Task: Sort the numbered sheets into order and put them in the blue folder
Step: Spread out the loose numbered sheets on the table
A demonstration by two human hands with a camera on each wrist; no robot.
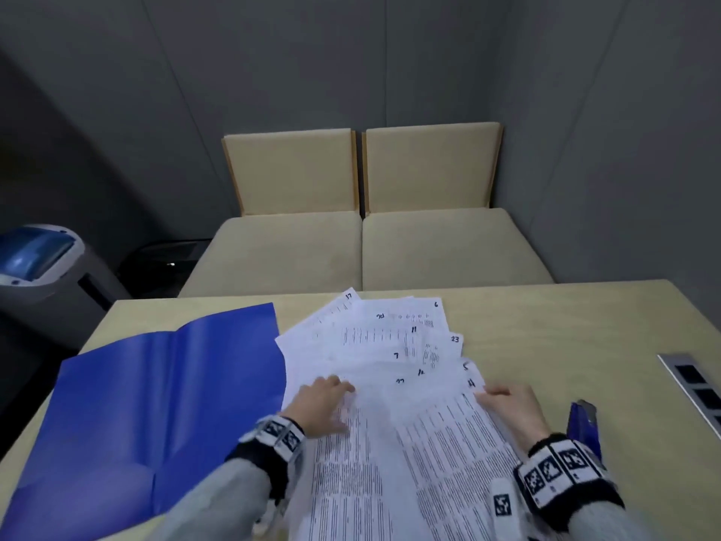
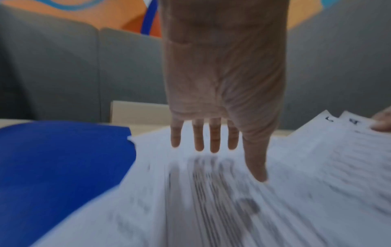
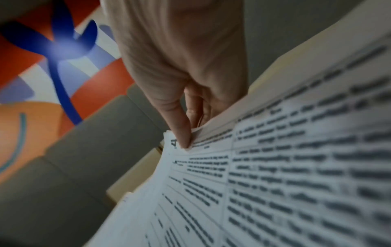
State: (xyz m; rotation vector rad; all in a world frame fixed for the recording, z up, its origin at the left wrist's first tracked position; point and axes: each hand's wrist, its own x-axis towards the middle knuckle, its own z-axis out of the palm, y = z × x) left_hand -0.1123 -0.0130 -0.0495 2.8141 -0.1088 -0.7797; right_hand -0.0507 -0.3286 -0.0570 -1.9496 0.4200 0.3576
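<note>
Left hand point(image 1: 325, 402) lies flat on the fanned sheets point(image 1: 390, 353); right hand point(image 1: 511, 408) pinches one corner — better lift slowly, one sheet only.

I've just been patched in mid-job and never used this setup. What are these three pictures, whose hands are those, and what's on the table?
No machine here: a person works with bare hands, wearing three cameras. The head view looks down at a pale wooden table. On it lie an open blue plastic folder, a fan of white printed sheets with handwritten numbers, and a blue stapler. The left wrist view shows the left hand, fingers straight, spread over the sheets. The right wrist view shows the right hand pinching a sheet corner with its thumb.
</note>
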